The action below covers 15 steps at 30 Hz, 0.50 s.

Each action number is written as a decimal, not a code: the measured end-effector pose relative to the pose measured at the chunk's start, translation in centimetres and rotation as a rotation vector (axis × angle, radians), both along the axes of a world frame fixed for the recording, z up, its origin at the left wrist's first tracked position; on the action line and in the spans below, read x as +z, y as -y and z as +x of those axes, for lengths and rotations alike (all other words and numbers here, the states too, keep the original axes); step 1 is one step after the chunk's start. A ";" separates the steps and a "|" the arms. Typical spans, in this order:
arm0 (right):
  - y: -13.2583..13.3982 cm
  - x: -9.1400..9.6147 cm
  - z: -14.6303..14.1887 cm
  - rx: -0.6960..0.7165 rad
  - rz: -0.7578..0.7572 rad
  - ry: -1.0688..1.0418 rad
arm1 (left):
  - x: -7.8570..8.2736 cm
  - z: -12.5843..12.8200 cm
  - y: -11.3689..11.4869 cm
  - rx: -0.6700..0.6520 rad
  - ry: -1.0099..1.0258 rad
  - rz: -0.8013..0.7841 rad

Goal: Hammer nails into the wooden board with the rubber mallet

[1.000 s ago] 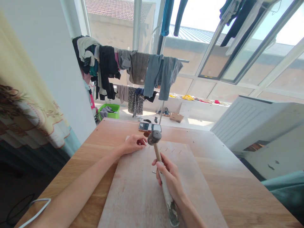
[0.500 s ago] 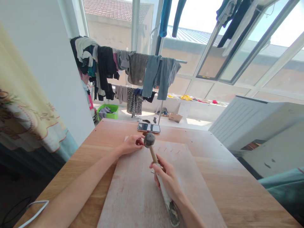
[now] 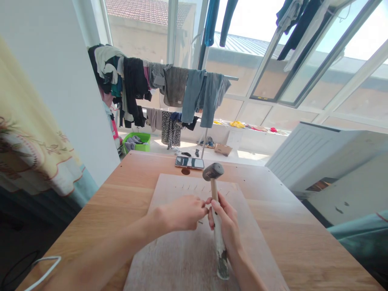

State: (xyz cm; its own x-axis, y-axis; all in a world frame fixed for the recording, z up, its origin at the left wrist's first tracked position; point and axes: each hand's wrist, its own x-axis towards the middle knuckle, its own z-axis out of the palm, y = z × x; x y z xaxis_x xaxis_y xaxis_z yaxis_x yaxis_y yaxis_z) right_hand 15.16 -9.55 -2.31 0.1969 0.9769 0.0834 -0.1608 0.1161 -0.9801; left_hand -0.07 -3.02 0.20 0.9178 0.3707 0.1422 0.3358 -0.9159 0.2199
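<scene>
Wooden handle of rubber mallet [image 3: 214, 190] clamped in right hand [image 3: 226, 220], head up; left hand [image 3: 182, 214] just beside, fingertips together, can't tell if pinching anything; pale board [image 3: 251, 250] on wooden table [image 3: 303, 250], row of nails [image 3: 194, 188] at board's far end, phone [image 3: 189, 162] beyond

Phone [image 3: 189, 162] on wood table [image 3: 303, 242]; clothes [image 3: 176, 87] on drying rack [image 3: 226, 76] behind; green laundry basket [image 3: 136, 142] on flr

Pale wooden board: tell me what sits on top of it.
On the wooden board, a row of small nails lines the far end, another nail lies by the left hand, and the right hand grips a dark-headed wooden mallet. Whatever lies under both hands is covered.
</scene>
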 end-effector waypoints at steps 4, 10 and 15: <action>0.0 0.0 0.2 -0.006 -0.013 0.013 | -1.5 0.9 1.1 -0.093 -0.095 0.314; 0.0 -0.2 0.2 -0.009 -0.017 0.010 | -0.9 -0.5 -1.2 -0.039 0.005 0.112; 0.1 -0.2 -0.1 -0.010 -0.014 0.000 | -1.4 -4.5 -6.2 0.224 0.323 -0.307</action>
State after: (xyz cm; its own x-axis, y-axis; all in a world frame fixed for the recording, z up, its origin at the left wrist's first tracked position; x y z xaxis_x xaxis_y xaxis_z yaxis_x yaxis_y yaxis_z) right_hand 15.07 -9.63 -2.51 0.2069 0.9759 0.0699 -0.1599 0.1042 -0.9816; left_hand -4.52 3.20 -1.17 0.7379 0.6232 0.2591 0.3874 -0.7055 0.5935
